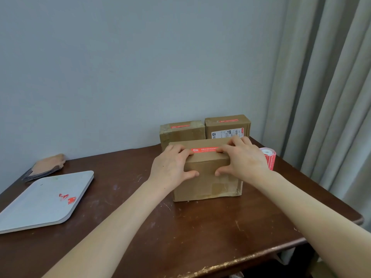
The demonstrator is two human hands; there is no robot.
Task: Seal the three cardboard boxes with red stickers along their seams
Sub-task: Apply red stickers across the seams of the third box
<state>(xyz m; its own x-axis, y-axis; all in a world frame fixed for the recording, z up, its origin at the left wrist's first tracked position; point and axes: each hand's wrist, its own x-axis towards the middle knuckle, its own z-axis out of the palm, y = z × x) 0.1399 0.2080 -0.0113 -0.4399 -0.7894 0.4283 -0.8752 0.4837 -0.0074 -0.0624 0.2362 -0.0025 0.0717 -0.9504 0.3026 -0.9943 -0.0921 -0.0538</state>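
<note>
two hands: left hand (172, 165) and right hand (245, 159) pressed straight fingers on the red sticker (204, 150). thumbs touched the front box (206, 185).

A scratched dark wooden table (200, 227) stands against a plain grey-blue wall (120, 67), with pale curtains (331, 87) hanging at right.

view: head | left hand (172, 167): bare, small dark speck on its back | right hand (245, 159): bare | forearms (120, 217): bare, slim, uncovered to the frame edge | nails: too small to tell
</note>
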